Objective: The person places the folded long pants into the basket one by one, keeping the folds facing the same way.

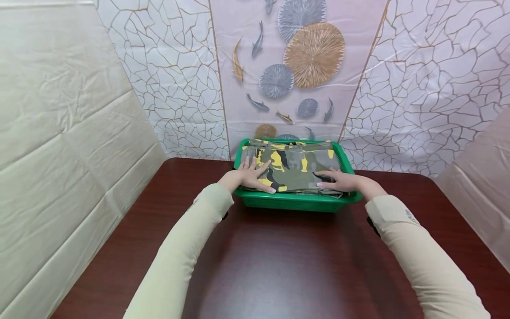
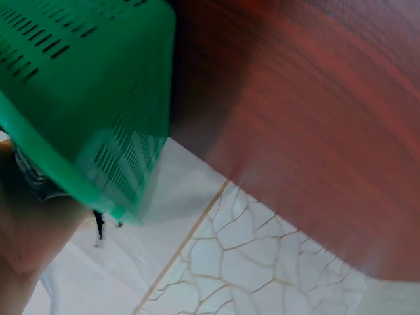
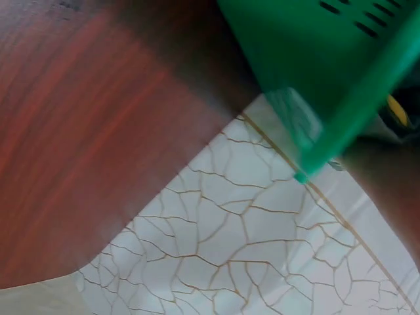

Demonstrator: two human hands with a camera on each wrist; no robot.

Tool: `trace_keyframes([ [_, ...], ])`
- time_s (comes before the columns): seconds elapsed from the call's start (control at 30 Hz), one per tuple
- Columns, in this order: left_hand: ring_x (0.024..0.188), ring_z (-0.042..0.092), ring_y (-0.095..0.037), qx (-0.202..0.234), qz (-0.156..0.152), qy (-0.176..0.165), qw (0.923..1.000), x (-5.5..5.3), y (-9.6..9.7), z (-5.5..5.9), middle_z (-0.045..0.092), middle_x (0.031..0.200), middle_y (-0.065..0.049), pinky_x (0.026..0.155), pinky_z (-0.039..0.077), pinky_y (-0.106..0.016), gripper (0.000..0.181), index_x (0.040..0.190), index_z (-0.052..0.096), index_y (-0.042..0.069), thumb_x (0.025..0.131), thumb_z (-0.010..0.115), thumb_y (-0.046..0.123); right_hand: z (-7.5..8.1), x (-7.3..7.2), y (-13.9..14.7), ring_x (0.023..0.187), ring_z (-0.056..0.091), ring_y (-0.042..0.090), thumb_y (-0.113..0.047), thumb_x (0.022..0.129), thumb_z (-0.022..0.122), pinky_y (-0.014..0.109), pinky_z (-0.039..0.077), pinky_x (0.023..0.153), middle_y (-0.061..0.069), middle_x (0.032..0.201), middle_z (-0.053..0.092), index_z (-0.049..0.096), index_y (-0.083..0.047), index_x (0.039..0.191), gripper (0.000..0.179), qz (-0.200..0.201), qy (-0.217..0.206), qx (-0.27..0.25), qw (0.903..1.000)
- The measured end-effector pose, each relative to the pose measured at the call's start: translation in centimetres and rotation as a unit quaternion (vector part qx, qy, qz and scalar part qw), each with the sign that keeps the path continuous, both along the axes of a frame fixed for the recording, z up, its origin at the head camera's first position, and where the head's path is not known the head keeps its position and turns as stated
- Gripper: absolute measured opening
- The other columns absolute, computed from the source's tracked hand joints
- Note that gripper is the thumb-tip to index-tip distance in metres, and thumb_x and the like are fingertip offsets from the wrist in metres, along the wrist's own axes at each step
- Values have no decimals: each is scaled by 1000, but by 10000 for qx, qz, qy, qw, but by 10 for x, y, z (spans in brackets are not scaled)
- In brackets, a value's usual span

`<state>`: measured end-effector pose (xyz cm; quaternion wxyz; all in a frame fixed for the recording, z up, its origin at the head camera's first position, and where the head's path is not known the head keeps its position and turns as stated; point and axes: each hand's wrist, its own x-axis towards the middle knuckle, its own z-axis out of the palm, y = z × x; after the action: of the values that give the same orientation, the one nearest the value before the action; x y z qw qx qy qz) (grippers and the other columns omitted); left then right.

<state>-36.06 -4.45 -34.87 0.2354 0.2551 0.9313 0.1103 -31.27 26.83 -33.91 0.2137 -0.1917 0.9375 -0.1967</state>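
Observation:
Folded camouflage cloth (image 1: 292,170), patterned in grey, olive, black and yellow, lies stacked in a green plastic basket (image 1: 292,204) at the far side of the table. My left hand (image 1: 251,176) rests on the left part of the top cloth with its fingers spread. On the right part, my right hand (image 1: 340,181) touches the cloth with extended fingers. Both wrists cross the basket's side rims. In the left wrist view, slotted walls of the basket (image 2: 85,79) show from outside. A yellow patch of cloth (image 3: 396,110) peeks past the rim in the right wrist view.
The basket stands on a dark reddish-brown table (image 1: 279,261) with rounded far corners. Behind it hangs a white sheet (image 1: 183,79) with gold crackle lines and a fish-patterned middle panel. Cream cloth walls (image 1: 71,133) flank both sides.

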Motion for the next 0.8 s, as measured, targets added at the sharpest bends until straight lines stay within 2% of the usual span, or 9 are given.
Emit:
trace_keyframes([
  [0.2,139,-31,-36,158,195,-371,9990,-2,6,-11,-27,155,-11,113,-9,-61,79,148,5,48,84,45,71,-10,-1,-1,137,-2,57,-44,98,43,70,10,107,39,150,3,23,-4,150,68,-110,182,200,9996],
  [0.3,138,-32,-35,52,326,-436,9985,-2,10,-14,-28,155,-9,113,-10,-60,74,146,10,51,83,44,73,-14,-2,-2,136,-1,57,-44,99,42,69,11,107,39,149,4,23,-5,150,67,-113,241,324,9991],
  [0.47,139,-30,-35,-163,293,-392,9987,-4,15,-18,-28,155,-8,115,-9,-56,72,146,11,53,84,44,72,-17,-5,-2,136,2,57,-45,99,41,69,13,107,39,149,7,23,-4,150,67,-78,297,551,9980],
  [0.73,140,-29,-36,-331,327,-381,9982,-8,16,-21,-26,155,-8,116,-9,-55,71,145,10,53,85,44,70,-23,-7,-3,136,-2,58,-47,99,39,69,10,108,37,150,7,20,-6,151,69,-146,185,388,9990],
  [0.8,141,-27,-37,-237,270,-322,9988,-4,14,-20,-24,156,-10,116,-8,-55,71,147,12,50,86,45,69,-25,-7,-4,136,-3,57,-45,99,39,69,9,108,37,150,6,19,-6,151,68,-170,148,366,9991],
])
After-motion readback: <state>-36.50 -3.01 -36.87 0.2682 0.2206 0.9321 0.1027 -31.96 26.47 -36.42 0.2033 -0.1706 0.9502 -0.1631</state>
